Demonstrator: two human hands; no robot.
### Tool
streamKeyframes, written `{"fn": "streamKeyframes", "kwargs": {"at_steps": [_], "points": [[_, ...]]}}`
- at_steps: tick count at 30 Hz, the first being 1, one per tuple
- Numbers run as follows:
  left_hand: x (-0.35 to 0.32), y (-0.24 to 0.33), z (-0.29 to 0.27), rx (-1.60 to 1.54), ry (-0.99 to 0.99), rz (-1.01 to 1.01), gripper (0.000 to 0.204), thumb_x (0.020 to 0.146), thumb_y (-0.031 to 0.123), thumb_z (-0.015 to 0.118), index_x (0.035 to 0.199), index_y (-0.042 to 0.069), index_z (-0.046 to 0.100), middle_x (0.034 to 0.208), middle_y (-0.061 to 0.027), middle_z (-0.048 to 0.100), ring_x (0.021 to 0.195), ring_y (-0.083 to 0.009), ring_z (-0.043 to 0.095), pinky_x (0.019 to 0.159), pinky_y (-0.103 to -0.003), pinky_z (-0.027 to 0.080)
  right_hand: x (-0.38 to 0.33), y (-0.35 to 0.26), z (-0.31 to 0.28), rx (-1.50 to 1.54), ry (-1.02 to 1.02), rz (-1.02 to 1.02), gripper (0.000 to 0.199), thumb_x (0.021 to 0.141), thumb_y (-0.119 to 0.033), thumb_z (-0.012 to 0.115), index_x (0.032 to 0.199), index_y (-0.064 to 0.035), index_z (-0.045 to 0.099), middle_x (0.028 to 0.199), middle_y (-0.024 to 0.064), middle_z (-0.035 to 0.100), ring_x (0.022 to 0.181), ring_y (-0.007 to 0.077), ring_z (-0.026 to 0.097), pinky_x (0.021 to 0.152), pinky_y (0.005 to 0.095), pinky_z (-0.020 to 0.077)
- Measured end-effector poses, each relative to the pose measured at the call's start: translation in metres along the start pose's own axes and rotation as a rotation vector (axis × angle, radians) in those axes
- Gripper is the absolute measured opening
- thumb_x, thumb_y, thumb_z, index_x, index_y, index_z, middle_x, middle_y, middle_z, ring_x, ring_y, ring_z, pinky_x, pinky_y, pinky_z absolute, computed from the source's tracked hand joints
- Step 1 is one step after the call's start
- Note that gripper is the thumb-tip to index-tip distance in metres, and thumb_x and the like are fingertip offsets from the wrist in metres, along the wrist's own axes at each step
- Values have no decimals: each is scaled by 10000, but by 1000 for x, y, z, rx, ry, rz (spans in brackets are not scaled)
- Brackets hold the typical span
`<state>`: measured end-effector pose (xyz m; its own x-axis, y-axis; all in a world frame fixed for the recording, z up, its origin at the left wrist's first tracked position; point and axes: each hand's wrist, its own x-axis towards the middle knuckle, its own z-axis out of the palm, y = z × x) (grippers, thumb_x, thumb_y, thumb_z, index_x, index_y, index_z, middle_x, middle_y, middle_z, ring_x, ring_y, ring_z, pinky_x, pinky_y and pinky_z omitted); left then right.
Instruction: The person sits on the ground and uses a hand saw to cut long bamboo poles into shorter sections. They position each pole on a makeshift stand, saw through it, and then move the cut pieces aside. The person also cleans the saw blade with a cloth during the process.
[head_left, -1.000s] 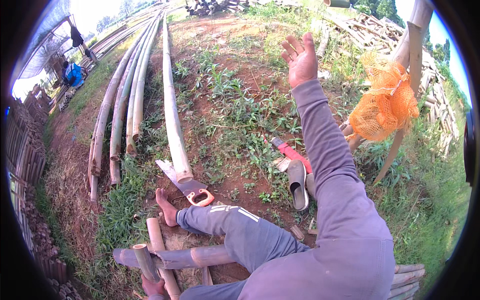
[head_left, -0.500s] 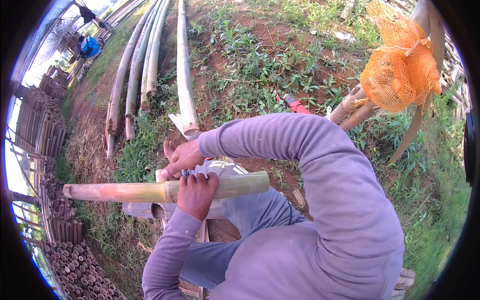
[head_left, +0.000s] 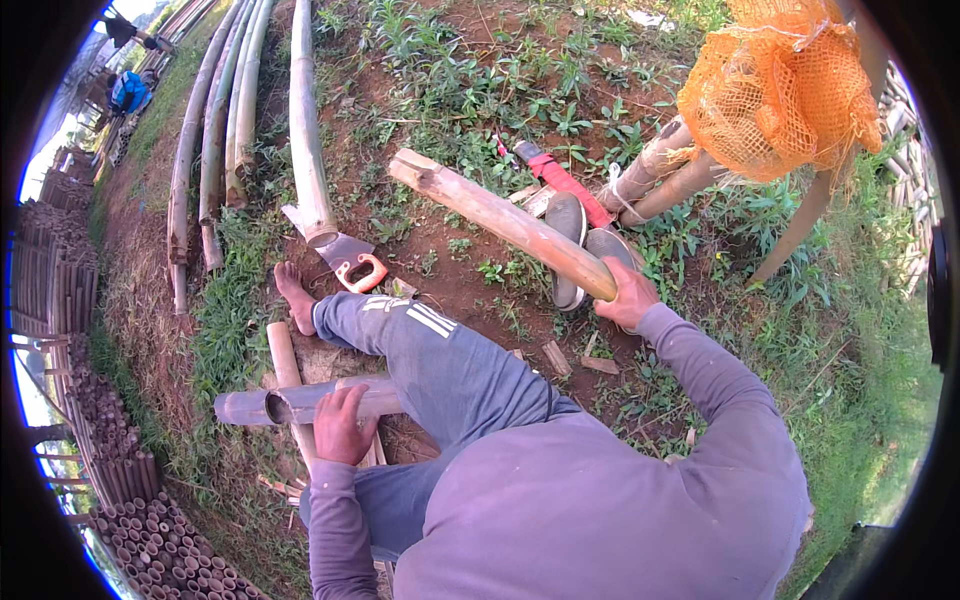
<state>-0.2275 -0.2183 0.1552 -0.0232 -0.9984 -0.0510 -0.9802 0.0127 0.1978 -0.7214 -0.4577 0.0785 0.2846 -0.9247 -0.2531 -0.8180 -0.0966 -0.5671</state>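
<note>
At the right, my right hand (head_left: 630, 292) is closed round the near end of a brownish-orange bamboo piece (head_left: 500, 222), which slants up and away to the left above the ground. My left hand (head_left: 343, 425) lies over a grey bamboo tube (head_left: 238, 407) with a dark open cut; its fingers are loosely bent and apart from the thumb. That tube crosses a thinner light bamboo pole (head_left: 284, 352) beside my bent leg. A handsaw (head_left: 342, 250) with an orange handle rests on the soil by my bare foot (head_left: 293, 296).
Dark shoes (head_left: 567, 225) and a red-wrapped tool (head_left: 570, 185) are on the ground past my right hand. An orange mesh bag (head_left: 780, 100) hangs at the upper right. Long bamboo poles (head_left: 303, 130) lie at the upper left; stacked cut bamboo (head_left: 165, 545) stands at the lower left.
My right hand has swung from the left across to the right and now holds the bamboo piece there. My left hand has let go of the yellow-green bamboo, uncovering the grey tube and the saw.
</note>
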Motion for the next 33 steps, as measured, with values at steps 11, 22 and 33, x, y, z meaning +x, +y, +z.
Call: {"fn": "streamKeyframes", "kwargs": {"at_steps": [11, 22, 33], "points": [[-79, -104, -73, -89, 145, -474, 577, 802, 106, 853, 1336, 107, 635, 1145, -145, 749, 1032, -330, 737, 928, -455, 589, -64, 164, 6, -523, 582, 549, 820, 833, -183, 823, 1560, -188, 442, 1365, 172, 608, 1307, 417, 565, 1128, 512, 450], [-222, -232, -80, -213, 189, -924, 541, 873, 175, 813, 1379, 74, 650, 1110, -172, 755, 987, -309, 742, 901, -418, 596, 170, -278, 80, -4, -311, -691, 494, 973, -351, 742, 1316, -2, 675, 1114, 209, 772, 1020, 328, 755, 937, 418, 582], [-572, -382, 80, -423, 514, -1576, 421, 893, 126, 775, 1294, 29, 691, 968, -105, 773, 879, -184, 724, 837, -347, 580, 274, -390, 423, -831, -376, 34, 733, 978, -571, 654, 1482, -40, 598, 1588, 175, 551, 1516, 364, 457, 1212, 550, 392]]}}
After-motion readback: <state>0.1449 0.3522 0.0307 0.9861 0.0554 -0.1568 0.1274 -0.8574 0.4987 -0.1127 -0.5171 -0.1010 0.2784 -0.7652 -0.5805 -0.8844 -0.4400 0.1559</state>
